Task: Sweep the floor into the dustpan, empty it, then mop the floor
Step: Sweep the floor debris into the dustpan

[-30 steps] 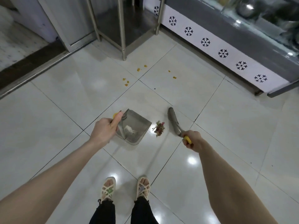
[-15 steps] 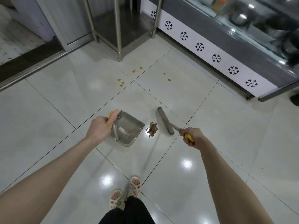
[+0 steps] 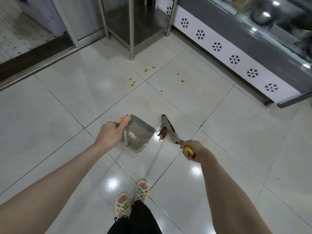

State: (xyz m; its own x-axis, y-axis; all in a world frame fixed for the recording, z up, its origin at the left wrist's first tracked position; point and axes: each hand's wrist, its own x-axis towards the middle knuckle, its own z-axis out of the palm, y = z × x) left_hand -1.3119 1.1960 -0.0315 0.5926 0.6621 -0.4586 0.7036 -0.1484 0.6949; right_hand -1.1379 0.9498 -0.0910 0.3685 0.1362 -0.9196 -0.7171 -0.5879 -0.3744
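Observation:
A grey metal dustpan [image 3: 141, 130] rests on the glossy white tile floor with some white crumbs inside. My left hand [image 3: 110, 134] grips its yellow-tipped handle from the left. My right hand [image 3: 192, 152] grips the yellow handle of a long grey broom, whose head [image 3: 168, 128] lies on the floor to the right of the pan. A small heap of reddish-brown debris [image 3: 163, 132] sits between the broom head and the pan's open lip, touching the bristles. Several orange crumbs [image 3: 146, 70] are scattered on the tiles farther ahead.
A steel table leg [image 3: 132, 31] and frame stand ahead at the back. A counter with a white snowflake-patterned base [image 3: 234, 59] runs along the right. A metal door threshold [image 3: 33, 68] crosses the left. My sandalled feet [image 3: 131, 200] stand just behind the pan.
The broom head has pushed the debris heap left, closer to the dustpan's lip. The view has shifted forward slightly; my feet have come together.

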